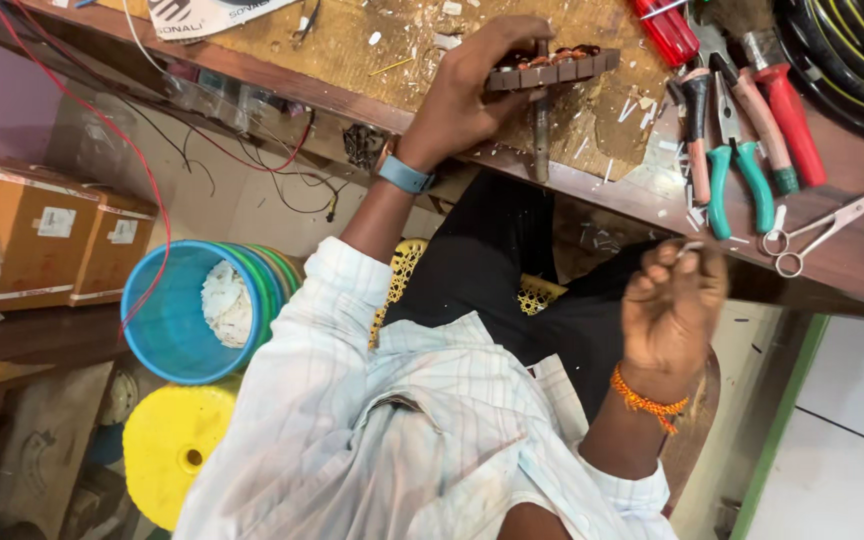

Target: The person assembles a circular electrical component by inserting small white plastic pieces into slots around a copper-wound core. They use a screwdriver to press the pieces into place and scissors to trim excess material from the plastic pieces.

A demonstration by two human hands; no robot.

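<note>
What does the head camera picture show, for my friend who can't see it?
A person's left hand holds a brown slotted block on a messy wooden workbench, while the right hand pinches a tiny pale piece. Pliers and scissors lie nearby.

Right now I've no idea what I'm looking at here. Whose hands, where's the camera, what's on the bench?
There is no machine: one camera sits on a person's head and looks down past their pale checked shirt, so the picture is tilted.

The left hand, with a blue wristband, holds a dark slotted block wound with copper wire against the wooden bench. The right hand, with an orange thread bracelet, pinches a small pale piece; what it is cannot be told.

On the bench lie pliers with teal handles, red-handled tools, scissors and scraps. Below stand a blue bucket, a yellow stool and cardboard boxes.
</note>
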